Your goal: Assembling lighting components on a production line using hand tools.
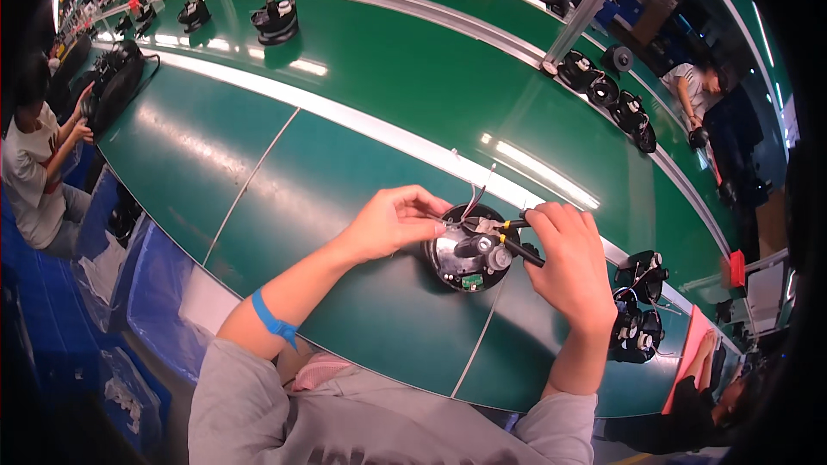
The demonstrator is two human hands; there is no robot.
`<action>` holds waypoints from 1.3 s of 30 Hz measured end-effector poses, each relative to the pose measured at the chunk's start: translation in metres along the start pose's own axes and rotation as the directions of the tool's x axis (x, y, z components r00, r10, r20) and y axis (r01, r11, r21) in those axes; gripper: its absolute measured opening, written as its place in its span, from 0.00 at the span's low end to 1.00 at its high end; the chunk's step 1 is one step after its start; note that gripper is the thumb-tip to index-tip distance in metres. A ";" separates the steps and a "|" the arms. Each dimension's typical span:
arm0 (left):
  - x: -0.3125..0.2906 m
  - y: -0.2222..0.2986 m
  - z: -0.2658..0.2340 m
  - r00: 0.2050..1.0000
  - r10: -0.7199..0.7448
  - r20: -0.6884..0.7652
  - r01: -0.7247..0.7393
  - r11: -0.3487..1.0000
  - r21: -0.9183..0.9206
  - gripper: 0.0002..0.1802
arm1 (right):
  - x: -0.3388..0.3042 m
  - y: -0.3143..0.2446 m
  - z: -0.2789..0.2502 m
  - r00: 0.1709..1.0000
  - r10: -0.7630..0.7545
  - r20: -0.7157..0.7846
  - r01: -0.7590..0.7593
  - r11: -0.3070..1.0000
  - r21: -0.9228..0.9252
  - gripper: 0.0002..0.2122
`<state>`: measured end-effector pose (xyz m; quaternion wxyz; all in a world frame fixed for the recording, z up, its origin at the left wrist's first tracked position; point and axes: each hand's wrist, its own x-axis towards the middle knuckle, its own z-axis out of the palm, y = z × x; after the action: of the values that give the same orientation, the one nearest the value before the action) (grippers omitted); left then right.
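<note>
A round black housing point(446, 269) lies on the green bench in front of me, its inside facing up. It holds a silvery cylinder, a small green circuit board point(472, 281) and thin wires point(472, 198) that stick up at its far side. My left hand point(398, 222) pinches at the housing's upper left rim, near the wires; its fingertips are partly hidden. In my right hand point(564, 260) is a pair of pliers point(522, 251) with black handles and yellow bands. The handles are spread, and the jaws reach in among the wires.
Several similar black housings point(636, 327) stand on the bench to my right. More black units point(276, 21) sit on the green conveyor belt point(388, 60) beyond a pale rail. One person point(39, 155) works at the left, others at the far right. Blue bins point(164, 301) stand at lower left.
</note>
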<state>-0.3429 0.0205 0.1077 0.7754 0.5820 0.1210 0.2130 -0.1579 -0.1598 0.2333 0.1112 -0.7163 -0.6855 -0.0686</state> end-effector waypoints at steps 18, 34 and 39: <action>-0.004 0.006 0.010 0.979 0.178 -0.104 -0.166 0.979 0.116 0.03 | 0.007 -0.012 0.008 0.989 -0.130 -0.068 0.119 0.983 -0.138 0.17; 0.000 0.011 -0.003 0.958 0.091 -0.272 -0.049 0.986 0.158 0.09 | 0.012 -0.005 0.009 0.970 -0.014 -0.242 -0.040 0.976 -0.216 0.16; -0.004 0.010 -0.012 0.967 0.151 -0.203 0.082 0.571 0.817 0.15 | 0.012 -0.002 0.008 0.915 0.047 -0.400 -0.134 0.972 -0.193 0.17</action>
<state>-0.3537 0.0316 0.1137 0.3918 0.8448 0.2910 0.2194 -0.1599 -0.1463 0.2285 0.1709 -0.7268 -0.6035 -0.2799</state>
